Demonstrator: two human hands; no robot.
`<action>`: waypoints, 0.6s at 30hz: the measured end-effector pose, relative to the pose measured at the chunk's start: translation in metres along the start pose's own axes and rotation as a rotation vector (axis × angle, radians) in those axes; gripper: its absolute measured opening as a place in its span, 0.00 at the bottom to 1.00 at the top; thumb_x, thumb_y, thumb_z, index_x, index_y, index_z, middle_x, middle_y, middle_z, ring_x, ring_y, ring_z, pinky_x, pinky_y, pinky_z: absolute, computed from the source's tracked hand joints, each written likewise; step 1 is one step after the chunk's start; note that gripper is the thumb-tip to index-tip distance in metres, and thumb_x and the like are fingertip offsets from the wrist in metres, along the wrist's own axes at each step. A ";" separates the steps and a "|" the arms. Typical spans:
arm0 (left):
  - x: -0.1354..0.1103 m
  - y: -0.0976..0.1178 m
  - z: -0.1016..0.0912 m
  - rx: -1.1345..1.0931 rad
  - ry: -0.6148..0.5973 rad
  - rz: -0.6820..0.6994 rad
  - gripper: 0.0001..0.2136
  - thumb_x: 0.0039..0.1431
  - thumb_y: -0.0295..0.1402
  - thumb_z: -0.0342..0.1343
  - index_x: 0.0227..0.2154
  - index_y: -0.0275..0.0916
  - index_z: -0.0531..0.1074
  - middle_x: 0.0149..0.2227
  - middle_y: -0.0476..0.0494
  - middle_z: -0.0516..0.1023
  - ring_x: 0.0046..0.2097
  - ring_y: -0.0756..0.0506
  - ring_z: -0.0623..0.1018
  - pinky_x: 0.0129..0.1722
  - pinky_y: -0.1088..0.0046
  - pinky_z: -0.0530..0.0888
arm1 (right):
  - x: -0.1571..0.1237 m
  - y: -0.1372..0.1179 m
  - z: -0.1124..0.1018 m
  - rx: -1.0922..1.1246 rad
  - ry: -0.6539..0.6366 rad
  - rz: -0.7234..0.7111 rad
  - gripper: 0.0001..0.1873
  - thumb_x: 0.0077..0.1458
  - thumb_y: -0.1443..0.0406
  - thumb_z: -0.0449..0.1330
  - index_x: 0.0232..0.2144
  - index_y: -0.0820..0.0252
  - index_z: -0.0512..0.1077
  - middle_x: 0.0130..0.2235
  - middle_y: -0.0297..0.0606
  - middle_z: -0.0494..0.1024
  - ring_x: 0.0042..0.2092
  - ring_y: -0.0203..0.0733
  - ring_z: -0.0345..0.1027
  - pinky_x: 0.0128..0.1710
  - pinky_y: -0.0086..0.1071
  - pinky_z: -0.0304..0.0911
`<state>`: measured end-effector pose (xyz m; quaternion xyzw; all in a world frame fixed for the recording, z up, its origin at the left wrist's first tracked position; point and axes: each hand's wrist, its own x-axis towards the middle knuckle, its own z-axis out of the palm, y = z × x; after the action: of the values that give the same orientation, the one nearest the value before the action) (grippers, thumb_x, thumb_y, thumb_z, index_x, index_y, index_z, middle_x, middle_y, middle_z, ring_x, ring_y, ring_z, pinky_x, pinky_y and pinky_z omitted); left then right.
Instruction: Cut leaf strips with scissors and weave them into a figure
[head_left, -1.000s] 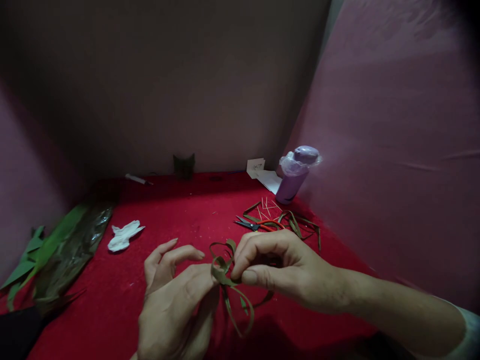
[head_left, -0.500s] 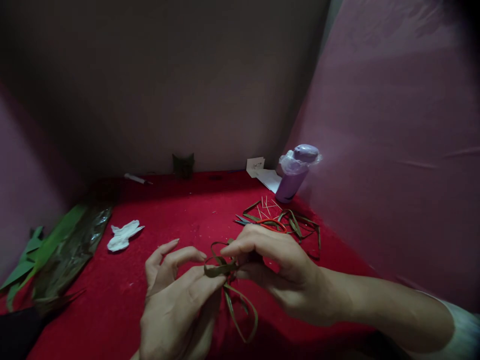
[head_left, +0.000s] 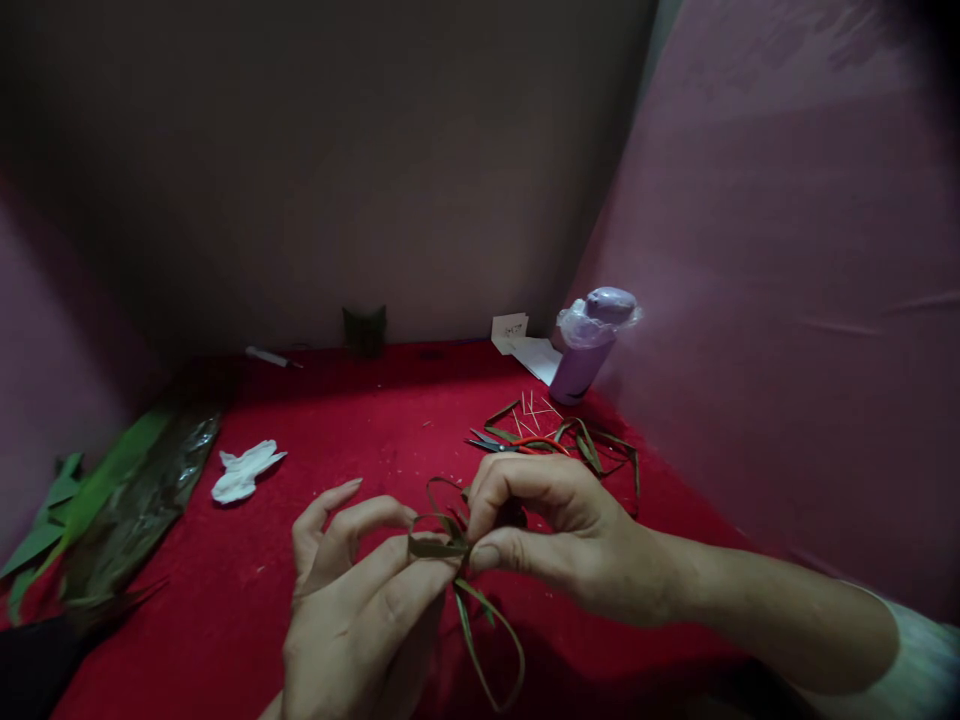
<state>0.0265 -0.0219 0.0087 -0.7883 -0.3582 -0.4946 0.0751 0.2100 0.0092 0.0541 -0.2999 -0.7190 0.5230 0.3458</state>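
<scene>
Between my two hands are looped strips of brownish-green leaf (head_left: 491,640), bunched into a small bow-like cluster. My left hand (head_left: 367,610) pinches the base of the loops between thumb and index finger, its other fingers raised and curled. My right hand (head_left: 562,530) closes thumb and fingertips at the right side of the cluster; its fingertips partly cover the knot there. One long loop hangs below the pinch, and smaller loops stick up above it. Just beyond my right hand lie scissors (head_left: 540,445) with orange handles, partly hidden by the hand.
Loose leaf strips (head_left: 589,450) and several thin sticks (head_left: 529,412) lie beyond the scissors. A purple cup (head_left: 581,370) with plastic wrap and white papers (head_left: 536,357) stand at the back right. At left are crumpled tissue (head_left: 246,470) and large leaves (head_left: 127,510); a syringe-like tube (head_left: 270,356) lies behind.
My right fingers have curled in more, and the thumb has shifted beside the knot. The upper and lower loops have spread slightly. My left hand keeps its pinch.
</scene>
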 end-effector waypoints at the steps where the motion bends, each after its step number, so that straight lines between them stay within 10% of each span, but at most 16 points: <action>1: 0.000 0.000 0.000 -0.003 0.003 0.002 0.13 0.49 0.20 0.53 0.31 0.48 0.71 0.29 0.54 0.81 0.37 0.44 0.73 0.49 0.54 0.61 | 0.001 0.001 0.000 0.056 0.007 0.049 0.08 0.50 0.65 0.63 0.26 0.65 0.69 0.25 0.31 0.67 0.26 0.31 0.58 0.26 0.27 0.57; 18: -0.003 -0.012 -0.003 0.091 -0.124 0.135 0.14 0.48 0.22 0.55 0.36 0.47 0.72 0.28 0.55 0.81 0.38 0.44 0.74 0.49 0.57 0.61 | 0.004 0.005 0.001 0.148 -0.065 0.201 0.12 0.50 0.60 0.62 0.28 0.65 0.70 0.24 0.31 0.68 0.26 0.31 0.59 0.30 0.29 0.60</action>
<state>0.0158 -0.0161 0.0048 -0.8356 -0.3305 -0.4217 0.1217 0.2071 0.0130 0.0495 -0.3270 -0.6555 0.6163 0.2893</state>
